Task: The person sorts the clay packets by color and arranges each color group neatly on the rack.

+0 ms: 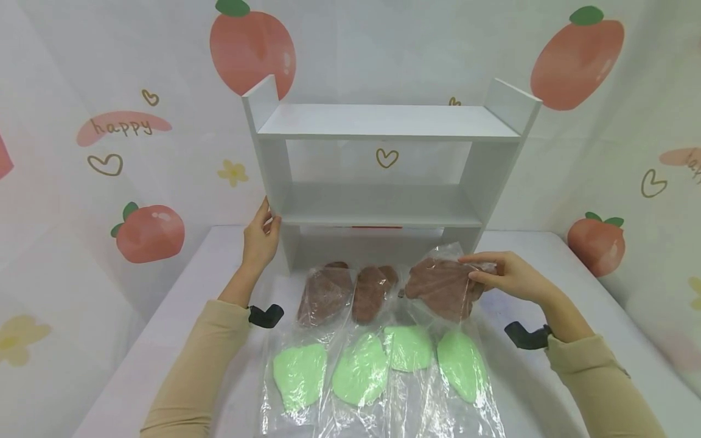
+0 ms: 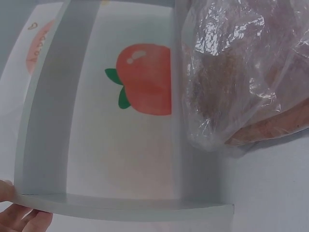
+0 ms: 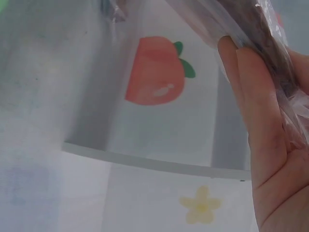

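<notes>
A white shelf rack (image 1: 383,121) stands upright at the back of the table. On its left side panel my left hand (image 1: 260,240) grips the edge, with thumb and fingers on opposite sides in the left wrist view. My right hand (image 1: 509,277) pinches the right side of a clear plastic bag (image 1: 443,286) holding a flat brown piece, raised in front of the rack's lower opening. Seen from the right wrist, the fingers (image 3: 260,96) lie along the bag. Two more bagged brown pieces (image 1: 325,295) (image 1: 373,295) lie left of it.
Nearer the front of the table (image 1: 164,365), several clear bags with light green flat pieces (image 1: 300,374) lie in a row. A patterned backdrop (image 1: 383,48) with printed fruit and hearts hangs behind and beside the rack.
</notes>
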Motion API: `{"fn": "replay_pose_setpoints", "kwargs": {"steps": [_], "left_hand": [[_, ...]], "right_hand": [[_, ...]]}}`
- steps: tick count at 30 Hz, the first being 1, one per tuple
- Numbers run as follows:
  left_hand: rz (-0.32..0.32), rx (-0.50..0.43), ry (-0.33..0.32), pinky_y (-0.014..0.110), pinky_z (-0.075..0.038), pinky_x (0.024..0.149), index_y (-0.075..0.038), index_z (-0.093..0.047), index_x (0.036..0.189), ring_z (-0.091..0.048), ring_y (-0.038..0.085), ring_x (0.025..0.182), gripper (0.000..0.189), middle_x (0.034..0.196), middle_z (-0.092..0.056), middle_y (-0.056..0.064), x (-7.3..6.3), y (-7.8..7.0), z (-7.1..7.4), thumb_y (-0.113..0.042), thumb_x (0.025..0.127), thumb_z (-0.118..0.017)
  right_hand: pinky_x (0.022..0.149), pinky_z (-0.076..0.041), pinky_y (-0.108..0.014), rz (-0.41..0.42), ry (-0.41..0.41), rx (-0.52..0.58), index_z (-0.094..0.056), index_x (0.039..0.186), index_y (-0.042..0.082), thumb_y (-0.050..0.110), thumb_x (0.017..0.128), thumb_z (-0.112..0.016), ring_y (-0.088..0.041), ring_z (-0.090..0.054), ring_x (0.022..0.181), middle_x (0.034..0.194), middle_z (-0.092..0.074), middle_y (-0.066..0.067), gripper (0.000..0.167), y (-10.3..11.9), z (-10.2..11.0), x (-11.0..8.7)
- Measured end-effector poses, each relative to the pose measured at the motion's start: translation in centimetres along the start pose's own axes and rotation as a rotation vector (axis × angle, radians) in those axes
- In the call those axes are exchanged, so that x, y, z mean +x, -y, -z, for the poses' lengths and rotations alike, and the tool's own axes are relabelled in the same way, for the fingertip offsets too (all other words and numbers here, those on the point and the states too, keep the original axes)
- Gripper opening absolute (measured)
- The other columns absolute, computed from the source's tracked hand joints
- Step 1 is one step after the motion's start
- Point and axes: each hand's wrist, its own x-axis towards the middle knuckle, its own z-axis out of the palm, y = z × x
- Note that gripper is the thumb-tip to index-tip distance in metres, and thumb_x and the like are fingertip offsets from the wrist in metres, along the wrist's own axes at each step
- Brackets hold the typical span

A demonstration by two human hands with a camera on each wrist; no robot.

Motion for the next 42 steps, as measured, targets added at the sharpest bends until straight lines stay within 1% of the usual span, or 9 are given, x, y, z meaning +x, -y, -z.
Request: {"fn": "replay_pose_setpoints", "kwargs": {"steps": [5, 11, 14, 21, 25, 31, 38, 40, 42], "left_hand": [[-0.010, -0.004, -0.009, 0.047, -0.048, 0.100, -0.007, -0.028, 0.147, -0.049, 0.042, 0.124, 0.054, 0.147, -0.036, 0.022, 0.0, -0.1, 0.0, -0.005, 0.096, -0.046], [-0.006, -0.001, -0.007, 0.046, -0.047, 0.101, -0.007, -0.028, 0.147, -0.048, 0.041, 0.125, 0.054, 0.147, -0.036, 0.022, 0.1, 0.0, 0.0, -0.005, 0.096, -0.046], [-0.003, 0.003, -0.007, 0.046, -0.047, 0.101, -0.008, -0.028, 0.147, -0.049, 0.041, 0.124, 0.054, 0.147, -0.036, 0.022, 0.1, 0.0, -0.1, -0.006, 0.096, -0.046], [-0.006, 0.005, -0.010, 0.047, -0.048, 0.101, -0.008, -0.028, 0.147, -0.050, 0.041, 0.123, 0.054, 0.147, -0.036, 0.021, 0.2, 0.2, -0.1, -0.006, 0.096, -0.046], [-0.012, 0.005, -0.008, 0.047, -0.047, 0.101, -0.009, -0.028, 0.147, -0.049, 0.041, 0.124, 0.054, 0.147, -0.036, 0.021, 0.2, 0.3, -0.1, -0.006, 0.096, -0.046], [-0.017, 0.009, -0.018, 0.046, -0.047, 0.101, -0.011, -0.028, 0.147, -0.049, 0.039, 0.125, 0.054, 0.147, -0.036, 0.020, 0.1, 0.4, -0.2, -0.006, 0.096, -0.047], [-0.015, 0.001, -0.029, 0.046, -0.048, 0.101, -0.011, -0.030, 0.147, -0.049, 0.040, 0.124, 0.053, 0.145, -0.038, 0.023, 0.1, 0.5, -0.3, -0.006, 0.096, -0.046], [-0.017, -0.003, -0.029, 0.046, -0.048, 0.101, -0.010, -0.029, 0.147, -0.049, 0.040, 0.124, 0.053, 0.145, -0.039, 0.023, 0.1, 0.5, -0.3, -0.006, 0.096, -0.046], [-0.018, -0.008, -0.026, 0.046, -0.048, 0.101, -0.010, -0.029, 0.147, -0.049, 0.039, 0.125, 0.053, 0.145, -0.039, 0.023, 0.0, 0.4, -0.3, -0.006, 0.097, -0.046]], "right_hand": [[0.061, -0.059, -0.021, 0.007, -0.041, 0.006, -0.056, 0.121, -0.009, -0.002, 0.088, -0.059, -0.003, -0.067, 0.063, 0.100, -0.066, 0.024, 0.033, 0.6, 0.5, 0.1], [0.063, -0.060, -0.023, -0.028, -0.104, 0.082, -0.054, 0.122, -0.009, -0.003, 0.088, -0.058, -0.003, -0.068, 0.065, 0.082, -0.071, 0.016, 0.035, 1.5, 0.7, 0.4], [0.064, -0.060, -0.024, -0.025, -0.129, 0.123, -0.054, 0.123, -0.010, -0.004, 0.088, -0.058, -0.003, -0.069, 0.068, 0.089, -0.070, 0.017, 0.035, 2.1, 0.7, 0.6], [0.067, -0.059, -0.019, 0.000, -0.168, 0.128, -0.054, 0.124, -0.008, -0.005, 0.087, -0.059, 0.000, -0.068, 0.073, 0.110, -0.063, 0.024, 0.037, 3.0, 0.4, 1.2], [0.067, -0.059, -0.018, 0.013, -0.187, 0.113, -0.056, 0.125, -0.004, -0.004, 0.087, -0.059, 0.002, -0.067, 0.075, 0.113, -0.061, 0.025, 0.038, 3.6, 0.3, 1.6], [0.067, -0.057, -0.016, -0.015, -0.226, 0.086, -0.057, 0.125, -0.001, -0.002, 0.087, -0.061, 0.003, -0.066, 0.075, 0.108, -0.063, 0.026, 0.039, 4.8, 0.3, 2.1], [0.050, -0.049, -0.013, 0.049, -0.266, 0.104, -0.061, 0.123, 0.005, -0.005, 0.085, -0.062, 0.006, -0.060, 0.062, 0.106, -0.065, 0.022, 0.039, 5.8, 0.3, 2.8], [0.044, -0.044, -0.014, 0.061, -0.278, 0.127, -0.062, 0.122, 0.008, -0.006, 0.085, -0.061, 0.006, -0.055, 0.056, 0.101, -0.066, 0.021, 0.040, 6.1, 0.2, 3.1], [0.040, -0.040, -0.015, 0.065, -0.293, 0.132, -0.064, 0.120, 0.014, -0.006, 0.084, -0.062, 0.004, -0.046, 0.048, 0.084, -0.065, 0.021, 0.041, 6.5, 0.2, 3.3]]}}
